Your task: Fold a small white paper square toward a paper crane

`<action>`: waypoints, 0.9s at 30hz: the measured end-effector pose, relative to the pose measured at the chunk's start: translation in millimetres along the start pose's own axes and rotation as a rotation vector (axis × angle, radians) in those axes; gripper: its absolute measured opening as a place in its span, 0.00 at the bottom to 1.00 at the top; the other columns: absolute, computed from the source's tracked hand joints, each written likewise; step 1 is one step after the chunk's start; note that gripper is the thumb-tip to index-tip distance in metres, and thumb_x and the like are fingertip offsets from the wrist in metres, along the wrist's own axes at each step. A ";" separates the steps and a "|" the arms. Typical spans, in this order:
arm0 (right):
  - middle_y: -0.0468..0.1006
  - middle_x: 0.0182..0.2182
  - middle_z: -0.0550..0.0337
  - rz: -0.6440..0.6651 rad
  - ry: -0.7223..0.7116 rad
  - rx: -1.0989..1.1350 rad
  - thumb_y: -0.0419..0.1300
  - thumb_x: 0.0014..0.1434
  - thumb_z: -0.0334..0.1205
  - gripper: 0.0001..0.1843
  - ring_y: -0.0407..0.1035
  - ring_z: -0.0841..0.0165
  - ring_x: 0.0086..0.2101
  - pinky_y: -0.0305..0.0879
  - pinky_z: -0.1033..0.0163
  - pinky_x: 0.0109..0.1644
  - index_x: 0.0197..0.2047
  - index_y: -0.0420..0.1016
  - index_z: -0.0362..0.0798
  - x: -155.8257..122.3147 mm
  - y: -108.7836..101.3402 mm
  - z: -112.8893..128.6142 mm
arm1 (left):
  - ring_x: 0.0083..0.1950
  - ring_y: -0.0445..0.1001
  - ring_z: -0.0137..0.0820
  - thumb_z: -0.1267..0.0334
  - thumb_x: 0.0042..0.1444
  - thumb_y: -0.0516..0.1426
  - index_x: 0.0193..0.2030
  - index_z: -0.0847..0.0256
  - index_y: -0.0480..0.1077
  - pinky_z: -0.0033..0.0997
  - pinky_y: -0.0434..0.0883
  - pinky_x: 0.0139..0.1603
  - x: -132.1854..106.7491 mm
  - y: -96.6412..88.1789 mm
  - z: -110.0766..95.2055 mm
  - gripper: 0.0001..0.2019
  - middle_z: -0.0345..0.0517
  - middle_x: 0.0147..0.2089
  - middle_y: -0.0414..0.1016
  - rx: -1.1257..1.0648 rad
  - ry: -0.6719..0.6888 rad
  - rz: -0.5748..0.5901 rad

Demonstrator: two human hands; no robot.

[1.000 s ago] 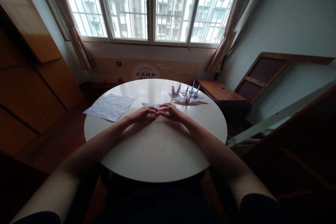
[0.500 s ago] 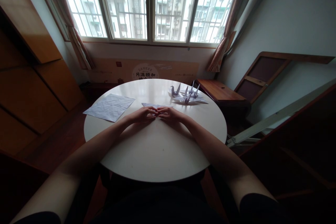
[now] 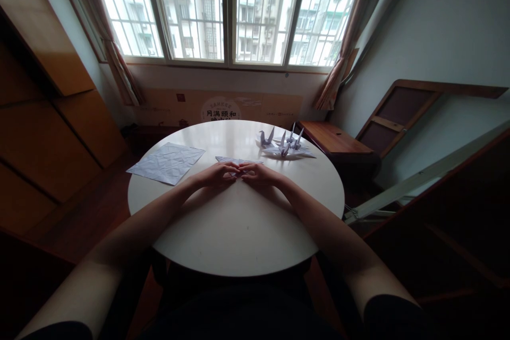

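My left hand (image 3: 219,172) and my right hand (image 3: 257,172) meet fingertip to fingertip over the middle of a round white table (image 3: 239,223). Both have curled, closed fingers on the near edge of a folded sheet of paper (image 3: 238,160), whose flat far edge shows just beyond them. The rest of that sheet is hidden under the fingers. To the left lies a creased, unfolded square of pale paper (image 3: 167,162). Folded paper cranes (image 3: 283,147) stand together at the far right of the table, several of them.
Behind the table, a printed cardboard panel (image 3: 255,103) leans below the barred window. A low wooden cabinet (image 3: 334,137) stands beyond the table's right edge. A wooden frame (image 3: 398,111) leans on the right wall, and wooden cupboards (image 3: 75,127) line the left.
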State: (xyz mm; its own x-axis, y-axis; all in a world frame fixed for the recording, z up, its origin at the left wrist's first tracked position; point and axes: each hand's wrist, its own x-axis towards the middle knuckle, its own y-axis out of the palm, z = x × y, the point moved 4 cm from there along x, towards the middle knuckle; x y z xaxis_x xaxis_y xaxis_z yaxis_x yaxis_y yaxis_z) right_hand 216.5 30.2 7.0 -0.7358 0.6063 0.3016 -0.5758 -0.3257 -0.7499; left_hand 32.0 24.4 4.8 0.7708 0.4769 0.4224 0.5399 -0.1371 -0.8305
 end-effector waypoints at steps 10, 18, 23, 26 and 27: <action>0.79 0.53 0.52 -0.012 0.005 -0.020 0.63 0.59 0.40 0.15 0.73 0.59 0.54 0.67 0.53 0.61 0.50 0.82 0.50 0.0 0.8 -4.7 | 0.53 0.77 0.38 0.64 0.64 0.58 0.57 0.59 0.74 0.37 0.74 0.53 0.2 -1.2 -3.1 0.15 0.55 0.56 0.75 0.004 0.019 0.007; 0.80 0.51 0.52 -0.006 -0.009 -0.013 0.63 0.59 0.38 0.14 0.74 0.59 0.53 0.68 0.54 0.60 0.49 0.82 0.49 0.5 0.3 -1.2 | 0.52 0.77 0.38 0.64 0.64 0.58 0.57 0.58 0.74 0.37 0.75 0.52 -0.1 -1.8 -4.0 0.16 0.55 0.56 0.75 -0.009 0.034 0.009; 0.79 0.52 0.51 -0.011 0.009 -0.022 0.64 0.59 0.38 0.15 0.73 0.59 0.53 0.68 0.54 0.61 0.49 0.82 0.49 -0.2 0.1 -1.6 | 0.54 0.77 0.39 0.64 0.63 0.58 0.57 0.59 0.74 0.37 0.74 0.54 0.0 -0.7 -1.9 0.16 0.55 0.57 0.75 0.007 0.003 0.016; 0.79 0.53 0.50 -0.011 0.018 -0.026 0.64 0.59 0.39 0.15 0.73 0.58 0.54 0.67 0.53 0.61 0.50 0.82 0.48 -0.3 0.0 -1.8 | 0.54 0.77 0.39 0.64 0.63 0.58 0.58 0.59 0.74 0.36 0.74 0.54 0.1 -0.4 -1.5 0.16 0.55 0.57 0.75 0.014 -0.002 0.025; 0.79 0.53 0.50 -0.010 0.016 -0.027 0.63 0.59 0.39 0.15 0.73 0.58 0.54 0.67 0.53 0.61 0.50 0.82 0.48 -0.2 0.1 -1.7 | 0.54 0.77 0.38 0.64 0.63 0.58 0.58 0.59 0.74 0.36 0.74 0.54 0.2 -0.5 -1.5 0.16 0.54 0.57 0.75 0.014 -0.001 0.025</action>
State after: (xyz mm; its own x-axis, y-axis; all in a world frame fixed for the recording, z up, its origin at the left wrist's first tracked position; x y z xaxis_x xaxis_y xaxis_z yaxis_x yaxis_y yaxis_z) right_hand 217.2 31.3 5.9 -0.7244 0.6210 0.2995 -0.5729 -0.3004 -0.7626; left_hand 32.4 23.3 5.8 0.7837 0.4747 0.4006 0.5153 -0.1366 -0.8461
